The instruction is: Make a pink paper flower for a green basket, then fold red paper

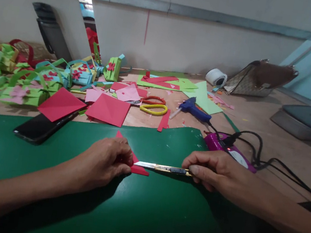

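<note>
My left hand (111, 158) pinches a folded piece of red paper (140, 170) just above the green mat (158, 218). Part of the paper is hidden behind the fingers. In my right hand (208, 169) is a box cutter (171, 169), held by the rear of its handle. Its blade is out and points left, with the tip at the red paper beside my left fingertips. Behind my hands lie red paper squares (109, 109) and scissors with red and yellow handles (154, 109).
A phone (36, 130) lies partly under another red square (62, 105). Small paper baskets (24, 93) crowd the left. A blue glue gun (194, 108), a purple power strip (232, 149) with black cables, a lidded box (303, 121) and a bag (260, 79) occupy the right.
</note>
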Demonstrator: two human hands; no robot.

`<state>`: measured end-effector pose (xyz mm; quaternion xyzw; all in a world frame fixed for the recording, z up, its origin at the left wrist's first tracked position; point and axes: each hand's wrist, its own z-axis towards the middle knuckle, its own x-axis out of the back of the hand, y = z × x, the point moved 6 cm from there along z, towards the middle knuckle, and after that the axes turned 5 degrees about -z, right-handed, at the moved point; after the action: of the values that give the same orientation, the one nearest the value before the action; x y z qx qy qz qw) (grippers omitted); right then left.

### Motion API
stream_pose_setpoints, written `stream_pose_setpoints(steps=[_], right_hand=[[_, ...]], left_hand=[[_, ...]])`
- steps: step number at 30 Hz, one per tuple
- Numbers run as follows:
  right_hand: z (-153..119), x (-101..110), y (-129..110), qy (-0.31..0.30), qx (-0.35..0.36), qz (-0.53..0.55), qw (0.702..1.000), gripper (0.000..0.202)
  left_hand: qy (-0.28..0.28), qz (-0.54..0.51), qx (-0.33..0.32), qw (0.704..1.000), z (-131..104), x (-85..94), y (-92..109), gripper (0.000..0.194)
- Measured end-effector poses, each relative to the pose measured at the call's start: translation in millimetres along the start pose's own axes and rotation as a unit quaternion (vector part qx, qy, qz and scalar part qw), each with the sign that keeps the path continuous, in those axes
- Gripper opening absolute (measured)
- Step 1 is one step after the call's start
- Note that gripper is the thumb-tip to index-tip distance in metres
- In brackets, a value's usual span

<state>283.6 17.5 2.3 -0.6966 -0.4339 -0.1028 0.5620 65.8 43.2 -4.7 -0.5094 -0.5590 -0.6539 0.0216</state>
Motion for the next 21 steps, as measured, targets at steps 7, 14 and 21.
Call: stream_pose_setpoints(steps=[7, 14, 21], right_hand=[[-5, 8, 0, 0.067, 0.036, -0.104, 0.992, 0.023], [-10, 7, -11, 0.077, 0.118, -0.129, 0.982, 0.026], [-10, 2, -5, 0.050, 0.113, -0.154, 0.980, 0.011]], left_hand=[[-0.001, 0.012, -0.015, 1.000, -1, -4.4, 4, 0.017], [-0.001, 0.001, -0.022, 1.000, -2, -3.7, 4, 0.016], [-0.010, 0.013, -0.029, 0.999, -1, -6.3, 3, 0.014]])
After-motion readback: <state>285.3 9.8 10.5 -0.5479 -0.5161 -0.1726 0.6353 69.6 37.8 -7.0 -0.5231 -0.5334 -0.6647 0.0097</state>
